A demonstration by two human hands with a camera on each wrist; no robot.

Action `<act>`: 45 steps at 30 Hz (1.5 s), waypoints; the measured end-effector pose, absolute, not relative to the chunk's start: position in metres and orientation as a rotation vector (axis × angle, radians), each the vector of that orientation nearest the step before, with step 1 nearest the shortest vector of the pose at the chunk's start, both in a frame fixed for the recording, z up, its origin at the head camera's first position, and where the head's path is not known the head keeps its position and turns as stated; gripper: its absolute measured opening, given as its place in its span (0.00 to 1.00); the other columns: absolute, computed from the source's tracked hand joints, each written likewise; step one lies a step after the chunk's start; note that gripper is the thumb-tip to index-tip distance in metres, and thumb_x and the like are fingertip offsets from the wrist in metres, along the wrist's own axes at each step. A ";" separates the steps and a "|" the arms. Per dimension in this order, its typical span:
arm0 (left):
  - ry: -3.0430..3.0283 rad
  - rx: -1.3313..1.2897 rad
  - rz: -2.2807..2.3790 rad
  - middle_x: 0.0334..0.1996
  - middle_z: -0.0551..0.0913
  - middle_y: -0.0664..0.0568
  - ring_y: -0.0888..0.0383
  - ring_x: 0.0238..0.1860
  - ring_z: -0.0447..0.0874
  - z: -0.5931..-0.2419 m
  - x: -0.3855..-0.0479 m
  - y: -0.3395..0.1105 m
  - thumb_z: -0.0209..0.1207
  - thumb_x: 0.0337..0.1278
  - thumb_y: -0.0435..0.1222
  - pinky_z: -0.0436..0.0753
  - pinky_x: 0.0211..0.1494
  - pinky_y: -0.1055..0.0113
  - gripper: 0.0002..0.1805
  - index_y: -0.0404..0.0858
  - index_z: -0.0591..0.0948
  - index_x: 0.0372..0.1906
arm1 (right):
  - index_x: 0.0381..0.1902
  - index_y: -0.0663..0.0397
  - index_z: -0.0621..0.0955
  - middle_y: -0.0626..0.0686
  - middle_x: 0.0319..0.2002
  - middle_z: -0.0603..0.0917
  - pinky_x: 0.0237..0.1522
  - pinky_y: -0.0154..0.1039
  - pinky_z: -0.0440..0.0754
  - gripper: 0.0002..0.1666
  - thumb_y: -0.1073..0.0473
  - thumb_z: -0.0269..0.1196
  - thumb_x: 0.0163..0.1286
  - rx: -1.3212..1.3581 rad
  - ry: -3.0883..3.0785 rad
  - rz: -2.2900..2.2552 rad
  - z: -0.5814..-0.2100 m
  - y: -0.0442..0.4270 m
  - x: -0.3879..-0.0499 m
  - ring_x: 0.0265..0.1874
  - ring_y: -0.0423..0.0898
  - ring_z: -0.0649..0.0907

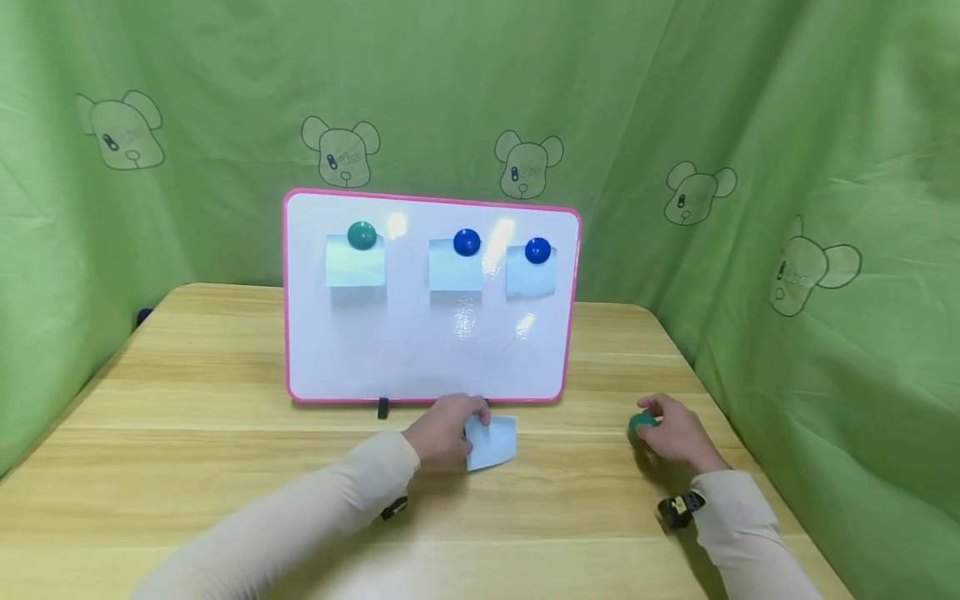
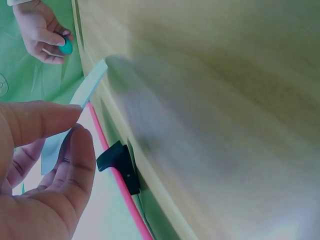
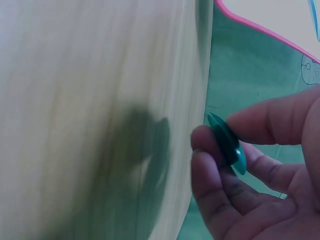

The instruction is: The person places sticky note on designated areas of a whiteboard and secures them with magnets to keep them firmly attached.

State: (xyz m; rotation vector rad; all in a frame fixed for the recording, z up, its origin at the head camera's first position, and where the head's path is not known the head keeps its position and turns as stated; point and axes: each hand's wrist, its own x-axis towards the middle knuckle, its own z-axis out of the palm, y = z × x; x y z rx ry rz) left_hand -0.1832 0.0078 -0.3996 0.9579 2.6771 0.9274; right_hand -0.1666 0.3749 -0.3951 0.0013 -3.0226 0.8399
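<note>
Between thumb and fingers, my left hand pinches a pale blue sticky note, in front of the whiteboard's lower edge. The left wrist view shows that note edge-on, slightly bent. Over at the right side of the table, my right hand pinches a round green magnet above the wood. In the right wrist view the magnet is tilted between thumb and fingertips. The pink-framed whiteboard stands upright. On it hang several notes, one under a green magnet and two under blue magnets.
The whiteboard rests on small black feet on the light wooden table. Green curtains with bear-head drawings surround the table at the back and sides. Each wrist wears a dark strap device.
</note>
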 end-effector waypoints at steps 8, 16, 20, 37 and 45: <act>2.624 0.830 0.935 0.53 0.77 0.47 0.54 0.45 0.73 -0.387 -0.186 0.004 0.62 0.48 0.20 0.78 0.55 0.61 0.20 0.41 0.78 0.46 | 0.56 0.73 0.74 0.70 0.48 0.79 0.41 0.51 0.81 0.25 0.62 0.61 0.66 0.009 -2.958 0.859 -0.389 0.363 -0.170 0.44 0.62 0.80; 2.646 0.876 0.980 0.50 0.78 0.46 0.53 0.45 0.75 -0.384 -0.190 -0.005 0.61 0.45 0.19 0.78 0.55 0.59 0.20 0.40 0.78 0.44 | 0.55 0.69 0.75 0.67 0.48 0.80 0.37 0.45 0.80 0.23 0.60 0.62 0.66 0.051 -2.918 0.876 -0.385 0.352 -0.177 0.41 0.58 0.80; 2.664 0.876 0.979 0.50 0.78 0.45 0.52 0.46 0.73 -0.381 -0.192 -0.010 0.61 0.46 0.19 0.77 0.55 0.58 0.20 0.40 0.77 0.43 | 0.55 0.68 0.75 0.66 0.47 0.80 0.35 0.41 0.79 0.22 0.61 0.62 0.67 0.065 -2.893 0.912 -0.383 0.345 -0.181 0.39 0.55 0.80; 2.738 0.818 1.007 0.48 0.79 0.47 0.52 0.45 0.73 -0.371 -0.201 -0.035 0.62 0.45 0.19 0.77 0.54 0.57 0.20 0.40 0.79 0.43 | 0.53 0.67 0.76 0.63 0.43 0.80 0.34 0.40 0.79 0.20 0.62 0.64 0.66 0.161 -2.836 0.995 -0.372 0.318 -0.195 0.35 0.52 0.79; 2.772 0.808 1.063 0.46 0.79 0.45 0.52 0.41 0.76 -0.368 -0.202 -0.048 0.60 0.44 0.18 0.81 0.47 0.60 0.20 0.39 0.78 0.43 | 0.51 0.65 0.77 0.62 0.42 0.80 0.35 0.40 0.79 0.19 0.62 0.65 0.65 0.207 -2.817 1.003 -0.369 0.308 -0.196 0.35 0.51 0.79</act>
